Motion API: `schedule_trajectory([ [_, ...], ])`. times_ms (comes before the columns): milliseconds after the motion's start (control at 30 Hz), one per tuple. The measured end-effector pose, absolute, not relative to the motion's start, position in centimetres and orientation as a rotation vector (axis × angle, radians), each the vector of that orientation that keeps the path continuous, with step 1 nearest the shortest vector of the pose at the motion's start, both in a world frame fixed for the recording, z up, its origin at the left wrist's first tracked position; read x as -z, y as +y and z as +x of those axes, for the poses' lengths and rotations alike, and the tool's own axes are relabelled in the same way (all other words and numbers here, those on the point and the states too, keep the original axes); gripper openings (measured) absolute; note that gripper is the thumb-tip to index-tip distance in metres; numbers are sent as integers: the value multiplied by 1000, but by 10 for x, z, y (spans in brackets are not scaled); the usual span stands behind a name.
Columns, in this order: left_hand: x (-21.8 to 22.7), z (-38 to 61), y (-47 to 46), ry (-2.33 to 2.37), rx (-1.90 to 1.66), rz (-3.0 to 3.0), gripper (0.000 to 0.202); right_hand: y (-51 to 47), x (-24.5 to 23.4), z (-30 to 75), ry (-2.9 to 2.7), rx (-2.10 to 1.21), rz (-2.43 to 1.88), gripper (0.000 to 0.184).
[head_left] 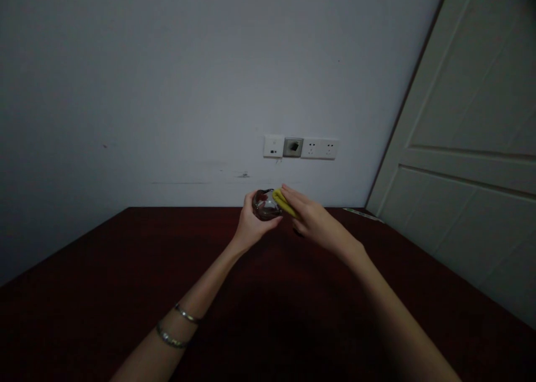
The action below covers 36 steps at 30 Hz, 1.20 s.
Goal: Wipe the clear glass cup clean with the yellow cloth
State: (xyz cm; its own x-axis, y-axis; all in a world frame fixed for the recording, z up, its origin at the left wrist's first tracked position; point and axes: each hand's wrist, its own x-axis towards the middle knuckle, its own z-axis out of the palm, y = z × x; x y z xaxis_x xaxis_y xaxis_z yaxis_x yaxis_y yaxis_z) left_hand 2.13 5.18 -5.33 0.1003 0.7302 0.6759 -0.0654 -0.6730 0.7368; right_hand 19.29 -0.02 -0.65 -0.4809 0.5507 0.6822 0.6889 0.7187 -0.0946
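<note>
My left hand (251, 220) is wrapped round a clear glass vessel (264, 205), held above the dark red table with its round opening tilted towards me. In my right hand (310, 214) is a folded yellow cloth (285, 203), pinched between the fingers and thumb. The cloth's front end meets the right side of the glass rim. Something small and dark shows below my right hand; I cannot make out what it is. The far side of the glass is hidden.
The dark red tabletop (125, 292) runs back to a pale wall (188, 80). Sockets and switch plates (319, 148) sit on the wall beyond my hands. A white panelled door (469, 125) stands along the right side. A thin flat strip (362, 214) lies at the table's back right.
</note>
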Motion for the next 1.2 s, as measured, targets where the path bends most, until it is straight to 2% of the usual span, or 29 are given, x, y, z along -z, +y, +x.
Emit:
schedule_trajectory([
  [233, 53, 19, 58, 718, -1709, 1650, 77, -27, 3, 164, -2231, 184, -1005, 63],
  [433, 54, 20, 53, 728, -1647, 1756, 77, -40, -20, 178, -2243, -189, -946, 68],
  [567, 57, 22, 51, 752, -1633, 1845, 76, -37, -24, 185, -2022, -115, -1050, 61],
  [833, 51, 13, 50, 458, -1355, 1914, 81, -37, -17, 173, -2428, -110, -703, 72],
  [1033, 32, -1, 43, 437, -1163, 1972, 78, -42, -26, 197, -2436, -174, -719, 80],
  [1200, 26, -11, 44, 276, -929, 1938, 76, -47, -29, 210, -2390, -327, -779, 71],
])
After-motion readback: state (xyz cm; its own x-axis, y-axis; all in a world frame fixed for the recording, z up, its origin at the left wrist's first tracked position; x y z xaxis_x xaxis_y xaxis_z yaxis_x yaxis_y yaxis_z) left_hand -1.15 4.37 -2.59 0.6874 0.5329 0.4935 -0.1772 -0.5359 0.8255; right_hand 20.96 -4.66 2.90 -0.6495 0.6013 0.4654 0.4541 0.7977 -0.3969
